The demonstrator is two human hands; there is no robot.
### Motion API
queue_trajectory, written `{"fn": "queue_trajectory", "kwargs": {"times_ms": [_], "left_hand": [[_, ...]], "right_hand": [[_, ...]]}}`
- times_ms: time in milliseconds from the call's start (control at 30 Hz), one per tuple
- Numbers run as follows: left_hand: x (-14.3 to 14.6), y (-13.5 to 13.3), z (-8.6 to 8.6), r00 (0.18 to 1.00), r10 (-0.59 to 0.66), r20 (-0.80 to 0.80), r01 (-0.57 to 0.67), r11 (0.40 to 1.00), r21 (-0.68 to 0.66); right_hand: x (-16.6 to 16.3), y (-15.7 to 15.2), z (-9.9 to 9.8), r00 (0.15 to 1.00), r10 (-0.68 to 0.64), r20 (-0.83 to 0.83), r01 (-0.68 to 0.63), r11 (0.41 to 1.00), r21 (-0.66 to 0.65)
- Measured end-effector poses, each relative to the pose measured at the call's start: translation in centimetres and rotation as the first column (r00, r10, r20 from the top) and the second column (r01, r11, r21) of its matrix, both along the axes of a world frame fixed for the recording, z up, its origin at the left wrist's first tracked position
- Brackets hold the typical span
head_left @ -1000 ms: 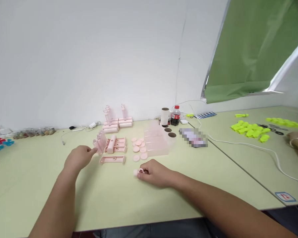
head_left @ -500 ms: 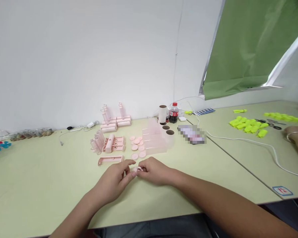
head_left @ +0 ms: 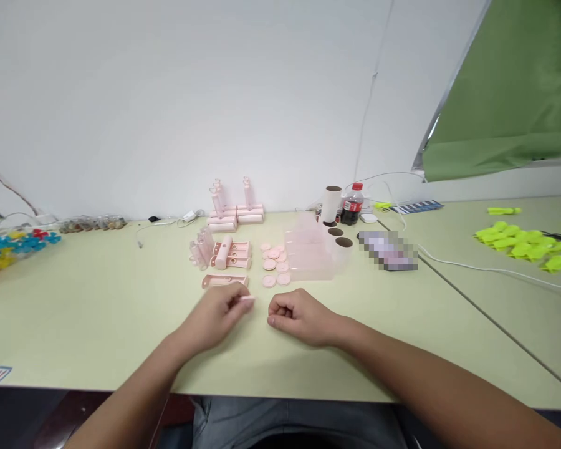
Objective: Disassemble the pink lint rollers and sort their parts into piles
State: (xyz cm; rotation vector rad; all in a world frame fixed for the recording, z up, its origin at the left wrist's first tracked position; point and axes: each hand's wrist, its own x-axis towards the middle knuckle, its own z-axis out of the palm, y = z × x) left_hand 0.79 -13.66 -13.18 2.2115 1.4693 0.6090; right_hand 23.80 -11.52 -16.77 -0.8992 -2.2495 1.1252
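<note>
Currently, the left hand [head_left: 217,315] has its thumb and index finger clamped on a small pink piece [head_left: 247,298], held nearer than the translucent boxes [head_left: 303,249] and off to their left. Fingers of the right hand [head_left: 303,317] curl inward on the near side of those boxes; whether they close on anything I cannot tell.

The boxes sit in a row, pale pink and see-through, and what they may hold I cannot make out. Just left of them lie flat pink discs [head_left: 269,265], some overlapping. Further left of the boxes come open pink holders [head_left: 234,254] with a rounded pink piece across them, then a cluster of clear pink tubes [head_left: 201,247] standing upright. A single pink tray [head_left: 225,280], also left of the boxes, lies closest to the left hand.

Behind the boxes to the right, a red-capped bottle [head_left: 353,206] holds dark liquid, and beside it stands a white tube [head_left: 331,204] with a brown inner wall. Far left of the boxes, along the wall, clear containers [head_left: 91,222] hold mixed contents too small to tell.
</note>
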Motion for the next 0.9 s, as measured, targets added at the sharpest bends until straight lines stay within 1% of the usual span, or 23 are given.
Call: {"fn": "queue_trajectory", "kwargs": {"times_ms": [33, 67, 100, 167, 200, 267, 333, 433, 600, 667, 767, 833, 900], "left_hand": [[-1.5, 0.3, 0.4, 0.995, 0.096, 0.006, -0.096, 0.995, 0.014], [-3.1, 0.7, 0.8, 0.978, 0.206, 0.017, -0.206, 0.979, 0.004], [-4.8, 1.3, 1.2, 0.952, 0.306, 0.006, -0.306, 0.952, -0.018], [-8.0, 2.7, 1.4, 0.877, 0.479, -0.024, -0.48, 0.873, -0.084], [-9.4, 3.6, 1.3, 0.839, 0.543, -0.041, -0.544, 0.832, -0.113], [-11.5, 5.3, 0.8, 0.784, 0.62, -0.04, -0.616, 0.768, -0.174], [-12.5, 7.1, 0.1, 0.754, 0.657, -0.009, -0.641, 0.732, -0.228], [-12.8, 9.6, -0.6, 0.729, 0.684, 0.026, -0.658, 0.711, -0.249], [-12.7, 13.0, -0.7, 0.747, 0.661, 0.07, -0.626, 0.735, -0.259], [-12.8, 13.7, -0.7, 0.764, 0.643, 0.055, -0.609, 0.747, -0.268], [-13.2, 14.2, -0.4, 0.796, 0.605, -0.003, -0.579, 0.761, -0.292], [-13.6, 14.1, 0.2, 0.817, 0.574, -0.061, -0.562, 0.766, -0.312], [-14.0, 14.0, 1.1, 0.823, 0.553, -0.131, -0.563, 0.761, -0.322]], "right_hand": [[0.0, -0.1, 0.0, 1.0, 0.009, 0.012, -0.008, 1.0, -0.012], [0.0, -0.1, -0.1, 0.999, 0.014, 0.031, -0.014, 1.0, -0.018], [0.0, 0.0, -0.1, 0.999, 0.019, 0.05, -0.018, 1.0, -0.025], [0.1, 0.1, -0.4, 0.996, 0.026, 0.08, -0.023, 0.999, -0.041], [0.1, 0.2, -0.5, 0.996, 0.027, 0.088, -0.023, 0.999, -0.047], [0.2, 0.3, -0.6, 0.995, 0.026, 0.094, -0.022, 0.998, -0.052], [0.2, 0.3, -0.7, 0.995, 0.024, 0.1, -0.019, 0.998, -0.053], [0.1, 0.4, -0.8, 0.994, 0.016, 0.111, -0.01, 0.999, -0.053], [0.1, 0.6, -0.9, 0.994, -0.001, 0.112, 0.009, 0.997, -0.074], [0.1, 0.6, -0.9, 0.994, -0.003, 0.106, 0.012, 0.996, -0.086], [0.1, 0.5, -1.0, 0.995, 0.008, 0.099, 0.002, 0.995, -0.098], [0.1, 0.5, -1.1, 0.995, 0.013, 0.099, -0.004, 0.996, -0.089], [0.1, 0.5, -1.1, 0.995, 0.017, 0.1, -0.009, 0.997, -0.081]]}}
